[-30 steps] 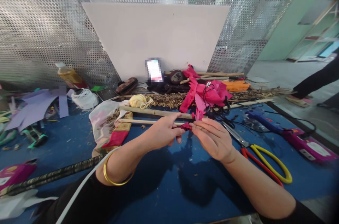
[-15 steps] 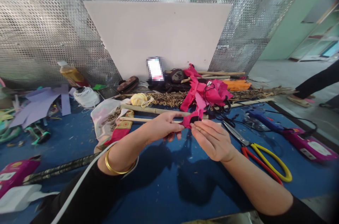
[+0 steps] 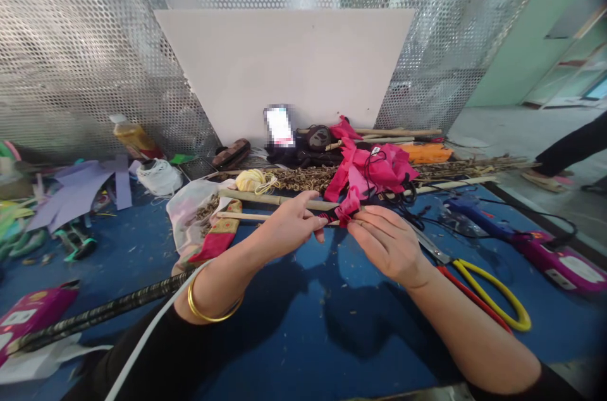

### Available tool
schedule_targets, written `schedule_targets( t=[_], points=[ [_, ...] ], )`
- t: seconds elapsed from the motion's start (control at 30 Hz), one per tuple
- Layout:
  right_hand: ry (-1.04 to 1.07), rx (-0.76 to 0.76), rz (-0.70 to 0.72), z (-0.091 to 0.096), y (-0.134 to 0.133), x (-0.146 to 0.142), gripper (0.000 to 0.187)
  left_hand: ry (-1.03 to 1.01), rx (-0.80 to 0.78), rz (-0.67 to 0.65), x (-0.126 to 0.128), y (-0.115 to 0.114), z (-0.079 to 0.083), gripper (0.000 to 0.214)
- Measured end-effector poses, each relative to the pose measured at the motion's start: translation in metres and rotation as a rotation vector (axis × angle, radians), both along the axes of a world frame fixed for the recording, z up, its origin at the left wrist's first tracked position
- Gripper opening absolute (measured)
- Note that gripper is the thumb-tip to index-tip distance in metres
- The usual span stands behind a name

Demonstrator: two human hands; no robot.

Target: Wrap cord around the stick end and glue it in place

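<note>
My left hand (image 3: 289, 229) and my right hand (image 3: 386, 240) meet over the blue table (image 3: 303, 338), both pinched on a small piece of pink cloth (image 3: 345, 210) wound with dark thread. The left hand wears a gold bangle (image 3: 203, 309) at the wrist. Just behind the hands lie two bamboo sticks (image 3: 265, 199), and a heap of pink fabric (image 3: 374, 168) with black cord on it.
Yellow- and red-handled scissors (image 3: 478, 296) lie right of my right hand, with glue guns (image 3: 540, 248) beyond. A dark wrapped rod (image 3: 95, 312) crosses at the lower left. A drink bottle (image 3: 133, 138), white thread, a yellow yarn ball (image 3: 250, 180), dried twigs and purple paper fill the back. Another person's leg shows far right.
The pink cloth piece has been turned and tightened between my fingers, and both hands have shifted slightly right and away from me.
</note>
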State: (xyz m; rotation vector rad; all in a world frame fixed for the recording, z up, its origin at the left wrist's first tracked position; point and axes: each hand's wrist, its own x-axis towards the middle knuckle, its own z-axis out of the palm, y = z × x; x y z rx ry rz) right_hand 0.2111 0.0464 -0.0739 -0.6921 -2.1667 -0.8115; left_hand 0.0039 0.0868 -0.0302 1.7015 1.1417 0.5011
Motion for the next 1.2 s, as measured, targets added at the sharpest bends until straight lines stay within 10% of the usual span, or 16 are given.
schedule_targets(
  t=[0.2,0.33,0.43,0.57,1.03,1.2],
  points=[
    [0.132,-0.131,-0.045,-0.003,0.006,0.002,0.019,0.055,0.12,0.046,-0.003,-0.002,0.01,0.065],
    [0.817,-0.455,-0.099,-0.005,0.011,0.004,0.012,0.207,0.264,0.065,-0.003,-0.005,0.014,0.064],
    [1.388,-0.706,0.11,-0.003,0.015,0.007,0.017,0.338,0.366,0.093,-0.001,-0.006,0.013,0.065],
    [1.795,-0.734,0.205,-0.002,0.023,0.011,0.023,0.369,0.398,0.082,0.001,-0.009,0.012,0.062],
    [1.736,-1.064,0.377,0.01,0.022,0.006,0.03,0.887,0.646,-0.184,0.006,-0.022,0.004,0.074],
    [1.67,-0.883,0.193,0.01,0.048,0.004,0.027,0.948,0.727,-0.242,0.01,-0.026,0.004,0.073]
  ],
)
